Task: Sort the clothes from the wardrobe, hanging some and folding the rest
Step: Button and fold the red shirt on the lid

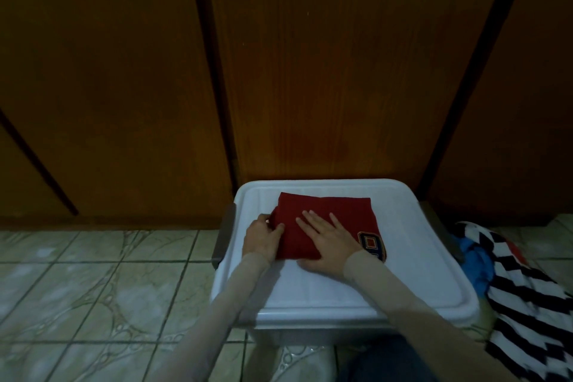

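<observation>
Lying in the lower middle of the frame: a dark red folded cloth garment with a navy and gold number patch [325, 220], resting flat on the lid of a white rectangular plastic storage box [418, 257]. Standing against the brown wooden wardrobe doors [310, 71], this box, on a pale green tiled floor [77, 273].

Pressing down on the middle of the garment with straight, spread fingers: the right hand [328, 242], flat and gripping nothing. Pinching the left edge of the fold between thumb and curled fingers: the left hand [263, 237], holding the layers together there.

Handling judgement: probably light, soft and limp, with no stiffness of its own, so likely sagging and opening up if lifted by only 1 corner. Possibly sliding a little on the smooth plastic lid when pushed. Not fragile. The stitched patch at the lower right corner of the garment probably a bit thicker and less willing to crease.

Best taking hold, most likely: along the 2 side edges where the layers are stacked, or sliding 1 flat hand underneath while keeping the other on top.

Heaped at the lower right of the frame, beside the box: a black and white striped fabric [527, 304] and a bright blue cloth [477, 260], not yet folded.
</observation>
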